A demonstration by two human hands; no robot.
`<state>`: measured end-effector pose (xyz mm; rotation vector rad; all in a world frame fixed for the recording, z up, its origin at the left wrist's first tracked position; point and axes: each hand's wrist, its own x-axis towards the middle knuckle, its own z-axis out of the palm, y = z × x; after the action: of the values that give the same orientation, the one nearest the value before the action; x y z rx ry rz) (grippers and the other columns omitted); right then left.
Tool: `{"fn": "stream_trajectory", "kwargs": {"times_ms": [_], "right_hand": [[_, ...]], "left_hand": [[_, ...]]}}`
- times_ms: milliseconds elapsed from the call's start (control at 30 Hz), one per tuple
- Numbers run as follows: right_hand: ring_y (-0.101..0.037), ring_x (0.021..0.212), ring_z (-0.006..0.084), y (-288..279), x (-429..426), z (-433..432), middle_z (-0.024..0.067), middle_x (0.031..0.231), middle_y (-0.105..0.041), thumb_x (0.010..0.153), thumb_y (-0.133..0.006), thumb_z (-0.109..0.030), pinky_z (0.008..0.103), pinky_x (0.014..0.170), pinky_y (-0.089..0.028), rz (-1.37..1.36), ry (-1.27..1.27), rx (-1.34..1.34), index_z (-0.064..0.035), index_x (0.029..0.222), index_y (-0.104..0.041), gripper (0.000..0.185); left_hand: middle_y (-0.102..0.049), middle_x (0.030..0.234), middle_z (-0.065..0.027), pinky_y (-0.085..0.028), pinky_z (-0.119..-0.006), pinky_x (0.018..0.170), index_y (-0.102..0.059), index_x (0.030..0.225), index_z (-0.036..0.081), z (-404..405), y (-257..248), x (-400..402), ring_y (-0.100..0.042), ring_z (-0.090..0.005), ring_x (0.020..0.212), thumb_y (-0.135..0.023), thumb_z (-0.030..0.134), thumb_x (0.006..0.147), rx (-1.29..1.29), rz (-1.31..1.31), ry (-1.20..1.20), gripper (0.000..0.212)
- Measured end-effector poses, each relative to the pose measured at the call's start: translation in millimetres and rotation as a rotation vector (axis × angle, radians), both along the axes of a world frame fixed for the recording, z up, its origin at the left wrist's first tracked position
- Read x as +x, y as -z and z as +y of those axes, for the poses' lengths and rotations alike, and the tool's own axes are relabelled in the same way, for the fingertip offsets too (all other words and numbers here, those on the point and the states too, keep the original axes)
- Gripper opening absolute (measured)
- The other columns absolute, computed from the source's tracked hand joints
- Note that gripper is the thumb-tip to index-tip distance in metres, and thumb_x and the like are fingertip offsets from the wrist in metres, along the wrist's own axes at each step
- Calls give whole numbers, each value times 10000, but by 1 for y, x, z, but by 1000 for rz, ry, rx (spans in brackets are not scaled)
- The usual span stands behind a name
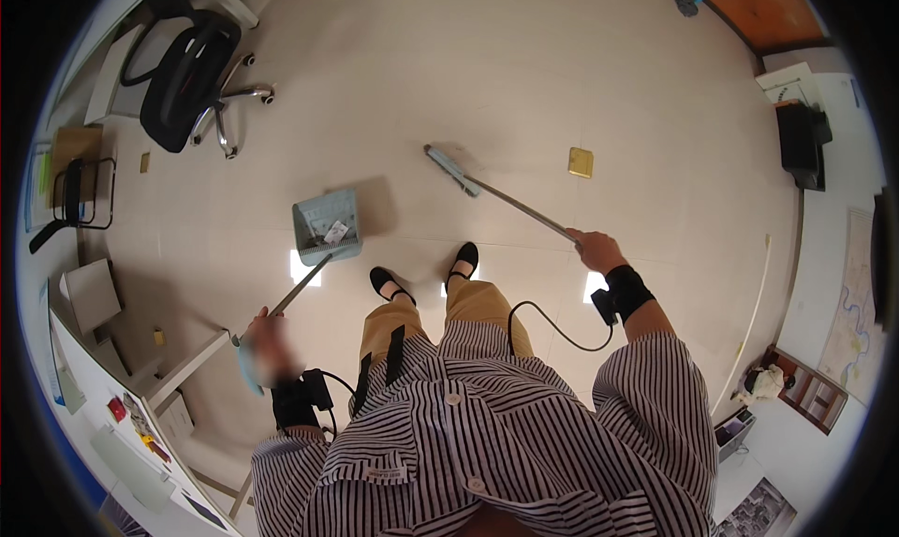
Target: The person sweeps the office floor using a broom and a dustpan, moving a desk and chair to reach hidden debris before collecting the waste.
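My left hand (272,347), partly blurred, grips the handle of a long-handled grey-blue dustpan (327,221). The pan stands on the floor to the left of my feet, with grey debris and a pale scrap of paper (337,232) inside. My right hand (597,250) is closed around the metal handle of a broom (523,209). Its narrow bristled head (451,170) rests on the pale floor ahead of my feet, to the right of the dustpan. A little dark dust shows beside the broom head.
A black wheeled office chair (186,80) stands at the upper left. White desks (119,424) line the left side, with a folding chair (91,193) farther up. A brass floor plate (581,163) lies right of the broom. A pale cord or strip (751,319) runs along the floor at the right.
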<state>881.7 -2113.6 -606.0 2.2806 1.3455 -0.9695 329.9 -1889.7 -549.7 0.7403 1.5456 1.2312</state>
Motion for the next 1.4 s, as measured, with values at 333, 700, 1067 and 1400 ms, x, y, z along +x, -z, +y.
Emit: {"fn": "stream_trajectory", "kwargs": {"times_ms": [333,700,1067,1400], "right_hand": [[-574,793,335,-46,-58,-158,170,848,-597,781,-515,-139,442,684,-454,159,371,175,-178,1234,-369,477],[-585,551,319,52,-43,-177,212,757,-588,749,-422,-32,384,417,-461,80,787,261,-27,1234,-307,498],[-449,414,169,4,-78,-79,84,563,-464,761,-446,-15,321,379,-401,842,1081,293,44,965,-403,217],[-419,396,126,-61,-143,-139,28,516,-424,782,-466,-29,285,353,-360,846,1492,342,-57,1306,-245,570]], "left_hand": [[-525,972,-209,-548,-368,709,-417,891,-36,15,10,-3,-554,-284,894,-507,112,815,31,-34,-77,189],[-503,1027,-213,-545,-361,746,-424,900,-28,20,-13,8,-538,-283,941,-507,158,829,112,-39,-11,216],[-523,997,-202,-550,-355,709,-422,886,-28,11,-3,-2,-544,-276,925,-515,132,812,352,268,312,200],[-564,886,-126,-475,-274,693,-472,1108,-38,7,-29,36,-564,-205,803,-422,209,883,66,-61,294,338]]}}
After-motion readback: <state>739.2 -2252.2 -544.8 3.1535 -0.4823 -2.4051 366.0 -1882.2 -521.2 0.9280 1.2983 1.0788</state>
